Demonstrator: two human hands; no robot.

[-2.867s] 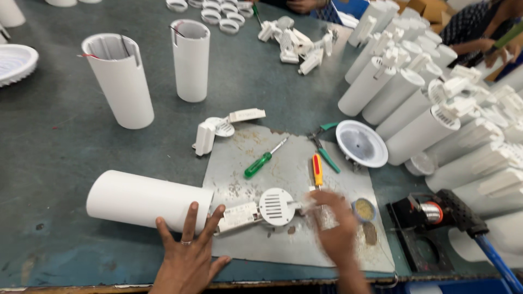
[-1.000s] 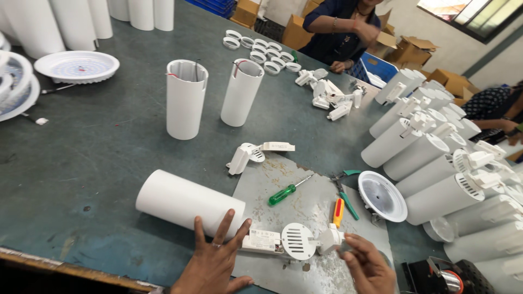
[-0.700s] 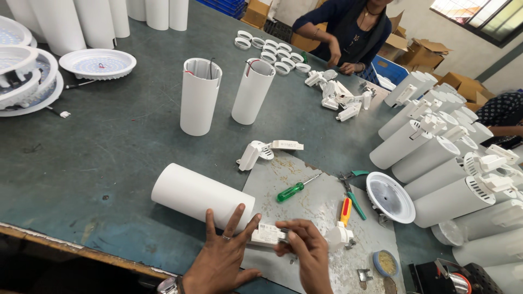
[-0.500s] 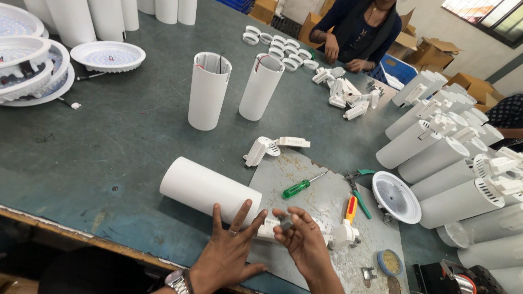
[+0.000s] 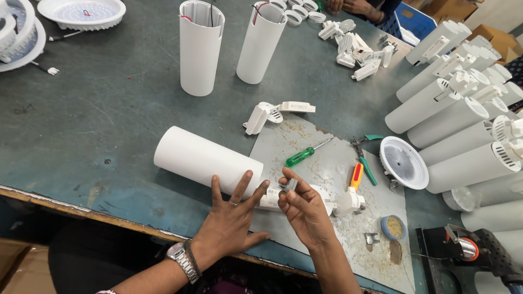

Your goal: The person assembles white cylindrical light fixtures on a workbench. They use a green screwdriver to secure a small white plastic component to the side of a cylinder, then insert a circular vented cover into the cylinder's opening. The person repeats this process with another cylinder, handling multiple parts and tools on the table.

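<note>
White tube (image 5: 204, 159) by left hand (image 5: 231, 220), green screwdriver (image 5: 300, 156) & pliers (image 5: 364, 158) nearby.

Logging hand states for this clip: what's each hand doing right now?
Left hand: open, fingers spread, pressing on the lying white cylinder.
Right hand: closed, fingertips pinching a small grey part at the cylinder's end.
</note>
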